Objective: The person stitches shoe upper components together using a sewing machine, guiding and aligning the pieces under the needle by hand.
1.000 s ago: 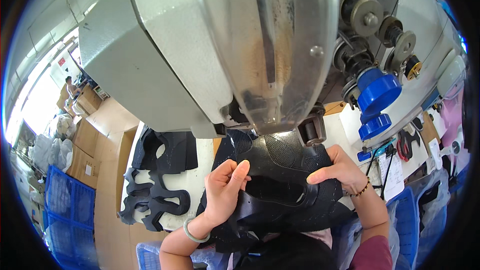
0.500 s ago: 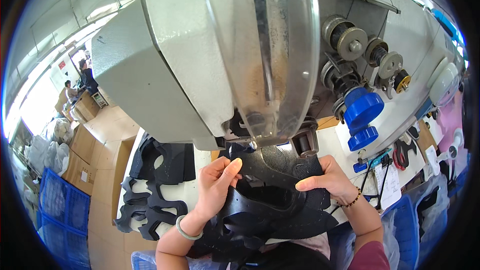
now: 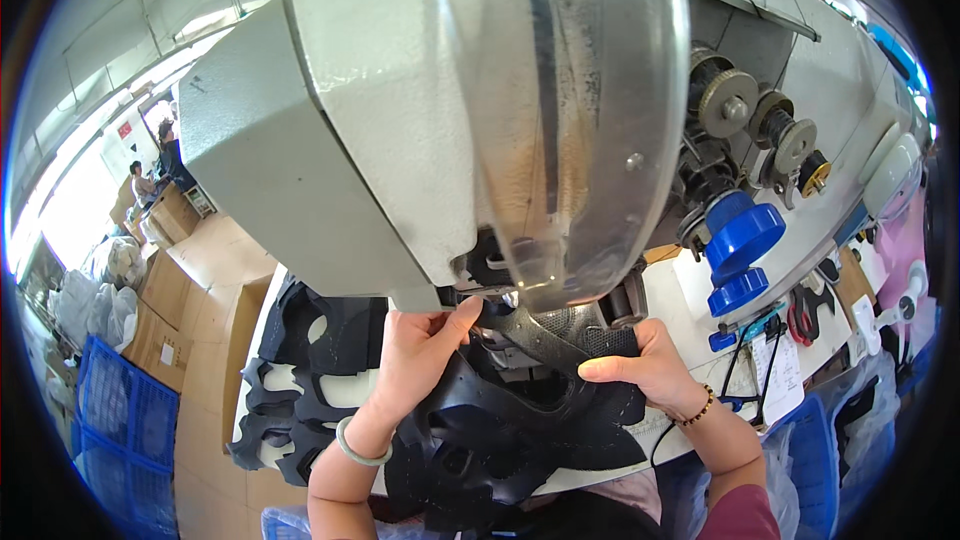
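A black shoe upper (image 3: 500, 400), with a mesh part and a smooth part, lies under the head of a grey sewing machine (image 3: 380, 110). My left hand (image 3: 422, 355) pinches the upper's far left edge between thumb and fingers, close to the needle area. My right hand (image 3: 645, 368) grips the mesh side of it, thumb on top and fingers underneath. The spot under the needle is partly hidden by the machine head and its clear plastic guard (image 3: 590, 140). The rest of the upper drapes toward me over the table edge.
Black cut pieces (image 3: 315, 335) lie in stacks on the white table at left. Blue knobs (image 3: 742, 235) and thread tension discs stick out at right. Red-handled scissors (image 3: 803, 315) and a paper slip (image 3: 775, 380) lie beyond my right hand. Blue crates (image 3: 125, 410) stand on the floor.
The shoe upper has moved farther in under the machine head, turning slightly. My left hand has gone forward with it, while my right hand keeps its grip. The view has shifted a little.
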Motion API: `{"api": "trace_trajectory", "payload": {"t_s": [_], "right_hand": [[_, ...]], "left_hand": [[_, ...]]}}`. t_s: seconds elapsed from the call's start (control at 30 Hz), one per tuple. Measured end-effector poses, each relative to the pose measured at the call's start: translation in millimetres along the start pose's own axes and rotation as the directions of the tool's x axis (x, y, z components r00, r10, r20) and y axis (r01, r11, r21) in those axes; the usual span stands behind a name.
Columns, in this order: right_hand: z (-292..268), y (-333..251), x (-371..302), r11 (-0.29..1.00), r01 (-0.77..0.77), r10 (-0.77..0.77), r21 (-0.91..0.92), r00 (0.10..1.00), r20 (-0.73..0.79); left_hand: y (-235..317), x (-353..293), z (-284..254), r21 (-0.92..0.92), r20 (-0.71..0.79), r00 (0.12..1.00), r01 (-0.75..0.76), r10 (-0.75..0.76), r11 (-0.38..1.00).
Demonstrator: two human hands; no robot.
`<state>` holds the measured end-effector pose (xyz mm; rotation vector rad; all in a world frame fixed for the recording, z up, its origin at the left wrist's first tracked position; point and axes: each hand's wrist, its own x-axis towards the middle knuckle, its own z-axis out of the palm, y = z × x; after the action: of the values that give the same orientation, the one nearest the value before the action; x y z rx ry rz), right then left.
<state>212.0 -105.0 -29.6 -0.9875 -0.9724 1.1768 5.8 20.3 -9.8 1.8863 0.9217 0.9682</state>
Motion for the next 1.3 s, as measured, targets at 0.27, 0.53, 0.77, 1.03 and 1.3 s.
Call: {"api": "trace_trajectory", "payload": {"t_s": [0.27, 0.53, 0.77, 1.03, 1.3], "right_hand": [[15.3, 10.4, 3.2, 0.993, 0.052, -0.051, 0.105, 0.999, -0.009], [34.1, 27.1, -4.4, 0.993, 0.051, -0.044, 0.102, 0.997, -0.067], [55.7, 46.4, -2.0, 0.979, 0.165, -0.142, 0.12, 0.974, -0.178], [74.8, 54.3, 7.6, 0.956, 0.256, -0.197, 0.144, 0.923, -0.329], [81.3, 51.9, 19.0, 0.944, 0.329, -0.294, 0.027, 0.875, -0.385]], "left_hand": [[-11.3, -6.7, 4.2, 0.459, -0.06, 0.722, -0.593, 0.689, 0.661], [5.0, -10.6, -1.4, 0.373, 0.349, 0.608, -0.788, 0.714, 0.489], [6.4, -13.3, -8.6, 0.594, 0.369, 0.64, -0.72, 0.674, 0.359], [0.8, -11.2, -13.3, 0.625, 0.339, 0.647, -0.698, 0.683, 0.35], [-0.4, -10.5, -12.7, 0.543, 0.314, 0.581, -0.758, 0.751, 0.36]]}}
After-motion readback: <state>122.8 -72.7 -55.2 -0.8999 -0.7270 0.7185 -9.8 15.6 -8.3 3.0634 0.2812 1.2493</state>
